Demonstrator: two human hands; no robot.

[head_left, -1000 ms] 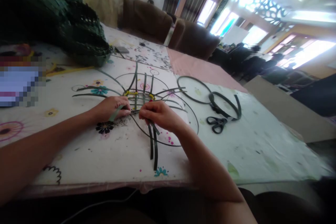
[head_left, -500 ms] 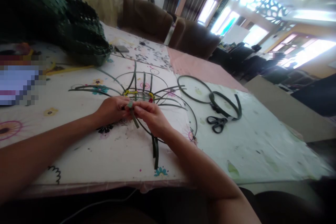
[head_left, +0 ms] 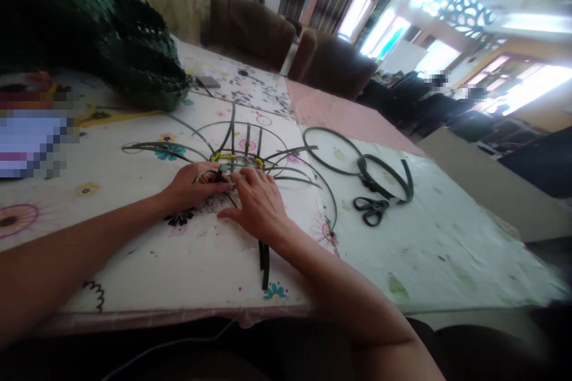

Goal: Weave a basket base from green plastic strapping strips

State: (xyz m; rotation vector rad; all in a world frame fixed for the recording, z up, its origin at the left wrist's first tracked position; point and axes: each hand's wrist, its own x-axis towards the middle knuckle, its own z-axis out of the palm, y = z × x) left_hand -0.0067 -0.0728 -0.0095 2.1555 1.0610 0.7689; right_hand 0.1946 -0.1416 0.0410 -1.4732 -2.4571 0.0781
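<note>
A half-made weaving of dark green flat strips point(head_left: 248, 138) lies on the tablecloth, its loose ends fanning out on all sides. Yellow ties point(head_left: 260, 163) mark its middle part. Thumb and fingers of my left hand point(head_left: 194, 183) pinch a green strip point(head_left: 222, 170) at the near left edge of the weaving. My right hand point(head_left: 259, 202) rests palm down over the near side, fingers stretched out and thumb spread away. It hides part of the weaving beneath. Two strip ends point(head_left: 264, 265) stick out toward me below the right wrist.
To the right lie black-handled scissors point(head_left: 370, 211), a coiled green strip point(head_left: 409, 187) and a thin hoop point(head_left: 305, 141). Dark green woven baskets point(head_left: 147, 71) stand at the back left, near a yellow strip point(head_left: 127, 119) and a blurred-out screen point(head_left: 29, 140). Brown chairs point(head_left: 250, 27) line the far side.
My right hand has let go of the small strip it pinched and now lies spread over the weaving. My left hand still holds the strip, whose free end no longer points toward me.
</note>
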